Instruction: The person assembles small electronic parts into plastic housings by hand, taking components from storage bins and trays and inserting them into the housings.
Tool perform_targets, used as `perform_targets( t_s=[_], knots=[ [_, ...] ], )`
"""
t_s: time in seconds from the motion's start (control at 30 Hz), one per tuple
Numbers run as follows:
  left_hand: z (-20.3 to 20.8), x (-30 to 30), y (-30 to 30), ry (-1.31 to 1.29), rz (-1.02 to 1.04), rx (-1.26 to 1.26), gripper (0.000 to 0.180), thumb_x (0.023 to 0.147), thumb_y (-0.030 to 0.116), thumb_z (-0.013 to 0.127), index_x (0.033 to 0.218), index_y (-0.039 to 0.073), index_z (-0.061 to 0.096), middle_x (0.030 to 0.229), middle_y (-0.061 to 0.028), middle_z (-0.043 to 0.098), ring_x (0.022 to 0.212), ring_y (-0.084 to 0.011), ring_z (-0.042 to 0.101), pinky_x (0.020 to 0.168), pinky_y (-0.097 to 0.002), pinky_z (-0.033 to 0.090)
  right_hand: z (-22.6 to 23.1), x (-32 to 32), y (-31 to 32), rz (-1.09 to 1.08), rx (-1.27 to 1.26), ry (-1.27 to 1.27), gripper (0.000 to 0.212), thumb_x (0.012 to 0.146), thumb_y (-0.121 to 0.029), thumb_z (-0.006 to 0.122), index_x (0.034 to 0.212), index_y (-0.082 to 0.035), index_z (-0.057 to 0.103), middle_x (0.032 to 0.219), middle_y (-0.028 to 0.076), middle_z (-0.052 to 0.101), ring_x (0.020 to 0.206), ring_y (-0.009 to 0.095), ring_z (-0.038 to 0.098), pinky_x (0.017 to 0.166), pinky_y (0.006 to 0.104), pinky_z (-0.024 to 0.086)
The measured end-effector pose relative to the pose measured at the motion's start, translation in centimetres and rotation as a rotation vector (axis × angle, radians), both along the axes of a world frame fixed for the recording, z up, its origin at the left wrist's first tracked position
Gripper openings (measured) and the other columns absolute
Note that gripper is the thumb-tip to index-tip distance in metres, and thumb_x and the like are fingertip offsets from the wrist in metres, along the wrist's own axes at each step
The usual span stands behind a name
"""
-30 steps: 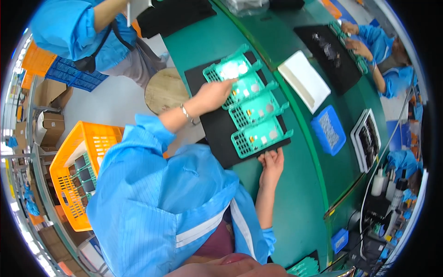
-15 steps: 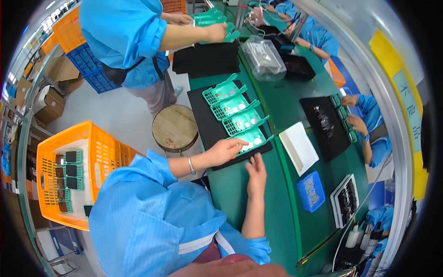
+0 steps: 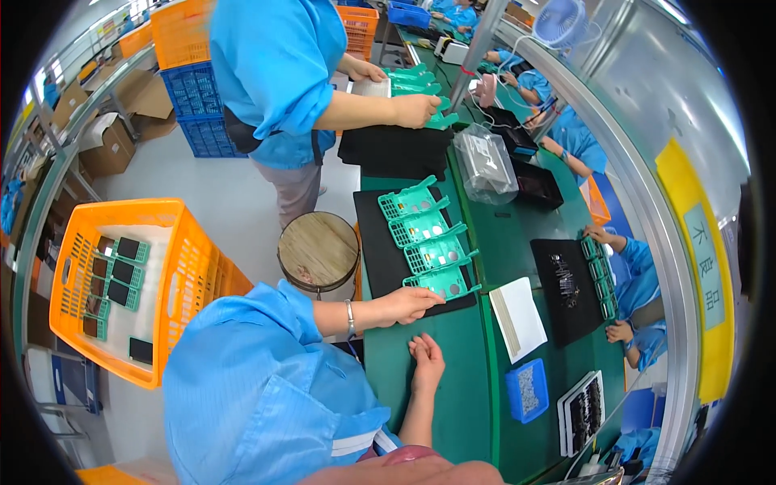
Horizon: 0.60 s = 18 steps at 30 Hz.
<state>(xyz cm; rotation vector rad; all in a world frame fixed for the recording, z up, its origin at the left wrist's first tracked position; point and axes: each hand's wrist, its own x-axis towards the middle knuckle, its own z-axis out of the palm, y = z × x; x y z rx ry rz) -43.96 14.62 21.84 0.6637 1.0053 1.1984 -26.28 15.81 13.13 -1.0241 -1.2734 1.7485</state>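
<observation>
Your left hand (image 3: 406,306), bracelet at the wrist, has its fingers together at the near end of the closest light-green openwork plastic frame (image 3: 449,280); can't tell if it's gripping or just touching. Your right hand (image 3: 428,363) is released, fingers loosely curled, nothing seen in it, over the green-topped counter (image 3: 457,356) just off the near edge of the flat black rectangular mat (image 3: 380,257).

That frame is at the mat's near right corner, last of four matching frames side by side along the mat's right edge, their prongs poking past it. Mat sits along the counter's left edge.

Right of the mat on the counter: shallow white rectangular box (image 3: 524,319), then, nearer you, small blue plastic tray (image 3: 515,401) of grey bits. Round wooden-topped stool (image 3: 318,249) stands by the counter's left edge. Orange slatted plastic crate (image 3: 179,279), well left, holds green-and-black pieces. Co-worker (image 3: 279,73) at the mat's far side holds more green frames.
</observation>
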Motion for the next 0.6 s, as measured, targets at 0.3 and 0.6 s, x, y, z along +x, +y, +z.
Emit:
perform_targets(
  t_s=[0.3,0.6],
  knots=[
    [0.8,-3.5,-1.6,-0.058,0.128,0.045,0.027,0.096,0.018,0.044,0.118,0.005,0.053,0.058,0.0089,0.030,0.044,-0.0017,0.020,0.039,-0.0194,0.013,1.0,0.4,0.0,0.021,-0.099,0.018,0.031,0.089,-0.005,0.054,0.117,0.007,0.051,0.104,0.016,0.061,0.088,0.018,0.062,0.078,0.0280,0.051],
    [0.2,-6.2,-2.4,-0.101,0.207,0.059,0.026,0.097,0.019,0.043,0.116,0.005,0.054,0.056,0.0098,0.029,0.043,-0.0007,0.021,0.039,-0.0193,0.013,10.7,-3.3,1.5,0.144,0.008,0.091,0.075,0.088,-0.016,0.056,0.145,-0.009,0.008,0.129,0.021,0.047,0.086,0.023,0.064,0.061,0.0285,0.054]
  ],
)
